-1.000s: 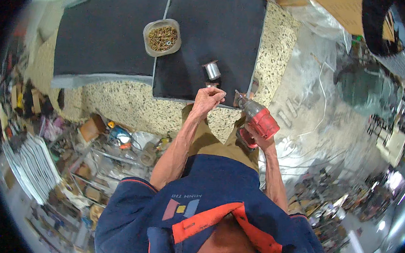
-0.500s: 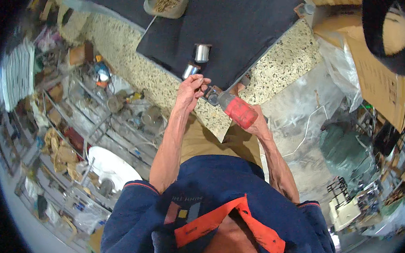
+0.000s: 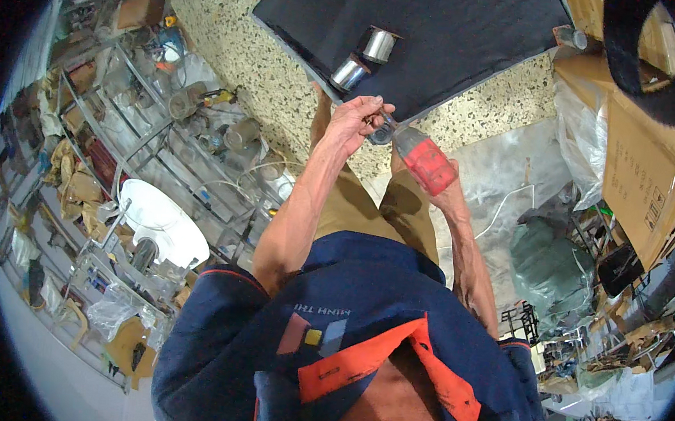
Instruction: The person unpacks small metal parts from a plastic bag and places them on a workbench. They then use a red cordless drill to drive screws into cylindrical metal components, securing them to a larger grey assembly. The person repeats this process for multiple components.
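Note:
My right hand (image 3: 450, 193) grips the rear of a red and grey power tool (image 3: 427, 166), shaped like a drill, whose nose points up and left. At that nose is a dark, rounded metal part (image 3: 383, 129). Beside it my left hand (image 3: 355, 122) is closed, thumb and fingers pinched together; what they hold is too small to make out. Just beyond the left hand, two shiny metal cylinders lie on a black mat (image 3: 459, 39): a nearer cylinder (image 3: 349, 74) and a farther cylinder (image 3: 379, 45), their ends close together.
Speckled stone (image 3: 493, 112) borders the mat. A small clear cup (image 3: 573, 37) stands at its right corner. Farther right are cardboard boxes (image 3: 645, 169) and plastic sheeting. Metal racks, clutter and a white oval basin (image 3: 168, 222) fill the left side. A white cord (image 3: 506, 199) crosses the floor.
The view has shifted, so the mat and cylinders sit higher and farther right, and the container of small tan pieces is out of view. Both hands stay together at the tool's nose.

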Demonstrator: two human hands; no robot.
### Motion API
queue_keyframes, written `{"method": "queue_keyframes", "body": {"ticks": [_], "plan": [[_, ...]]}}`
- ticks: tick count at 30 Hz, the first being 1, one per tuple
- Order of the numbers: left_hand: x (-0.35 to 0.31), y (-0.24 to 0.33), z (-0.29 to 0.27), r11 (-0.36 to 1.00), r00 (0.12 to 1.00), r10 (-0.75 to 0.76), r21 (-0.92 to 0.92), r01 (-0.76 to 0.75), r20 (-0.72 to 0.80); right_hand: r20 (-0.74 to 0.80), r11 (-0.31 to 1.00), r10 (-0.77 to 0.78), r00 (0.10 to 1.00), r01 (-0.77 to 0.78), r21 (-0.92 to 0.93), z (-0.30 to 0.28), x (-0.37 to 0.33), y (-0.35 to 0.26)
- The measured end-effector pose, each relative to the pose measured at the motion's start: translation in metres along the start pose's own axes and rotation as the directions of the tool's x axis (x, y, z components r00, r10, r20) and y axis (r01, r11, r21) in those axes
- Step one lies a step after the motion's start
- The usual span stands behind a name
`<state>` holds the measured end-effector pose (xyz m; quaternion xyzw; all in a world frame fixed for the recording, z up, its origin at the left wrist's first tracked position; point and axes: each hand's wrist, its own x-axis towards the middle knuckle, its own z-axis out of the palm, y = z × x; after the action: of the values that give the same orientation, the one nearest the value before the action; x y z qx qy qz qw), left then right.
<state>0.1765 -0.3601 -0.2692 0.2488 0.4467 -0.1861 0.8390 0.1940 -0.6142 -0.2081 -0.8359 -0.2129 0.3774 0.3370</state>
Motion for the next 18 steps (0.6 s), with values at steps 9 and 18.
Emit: {"method": "queue_keyframes", "body": {"ticks": [9, 18], "plan": [[0.000, 0.006, -0.012, 0.996, 0.997, -0.074, -0.052, 0.076, 0.023, -0.199, 0.967, -0.256, 0.946, 0.253, -0.037, 0.022, 0.004, -0.006], [-0.002, 0.005, 0.010, 1.000, 0.990, 0.003, -0.012, -0.005, -0.142, -0.162, 0.973, 0.074, 0.984, -0.035, 0.230, 0.024, 0.003, -0.015]]}}
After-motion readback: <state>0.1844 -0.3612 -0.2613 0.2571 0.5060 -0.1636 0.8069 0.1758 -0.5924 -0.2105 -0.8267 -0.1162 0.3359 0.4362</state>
